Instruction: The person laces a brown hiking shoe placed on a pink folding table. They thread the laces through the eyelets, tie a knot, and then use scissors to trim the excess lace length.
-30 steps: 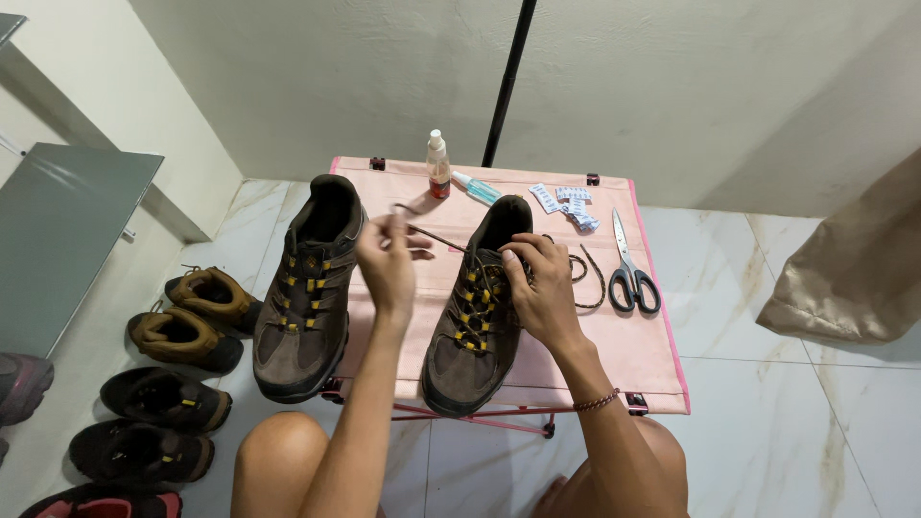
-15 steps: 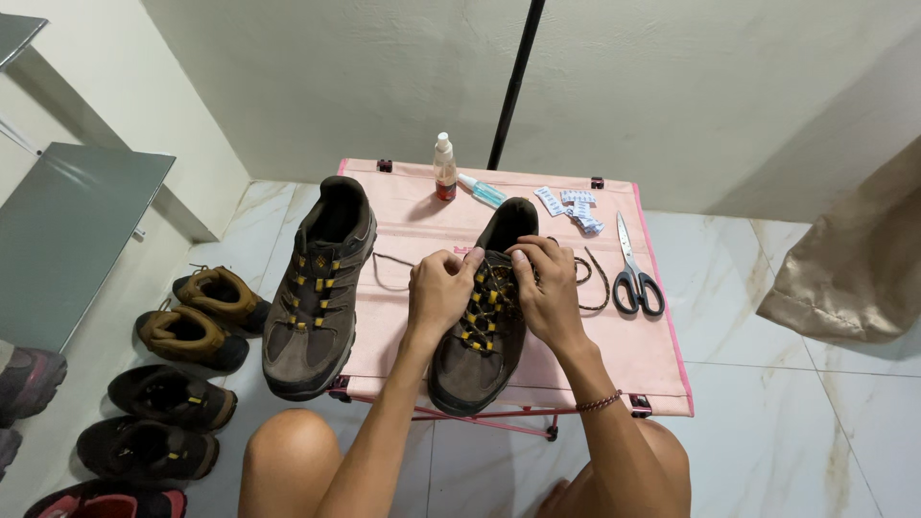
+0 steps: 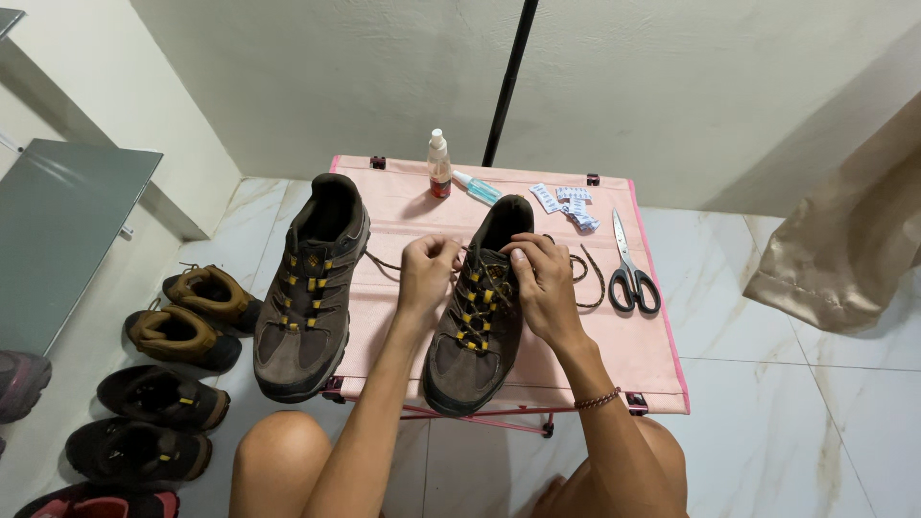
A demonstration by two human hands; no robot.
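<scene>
Resting on the pink fabric worktop (image 3: 614,364), a brown suede-like hiking shoe (image 3: 477,326) with yellow eyelets lies lengthwise, toe toward the person, heel opening toward the wall. Both hands sit over its tongue: the left hand (image 3: 428,273) and right hand (image 3: 543,283) are curled, seemingly pinching the dark braided lace (image 3: 587,278). Its twin shoe (image 3: 312,288) lies parallel, black-handled scissors (image 3: 631,273) to the right.

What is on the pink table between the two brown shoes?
Only the left hand and a dark shoelace, crossing bare pink table between the left shoe and right shoe, in the head view.
</scene>
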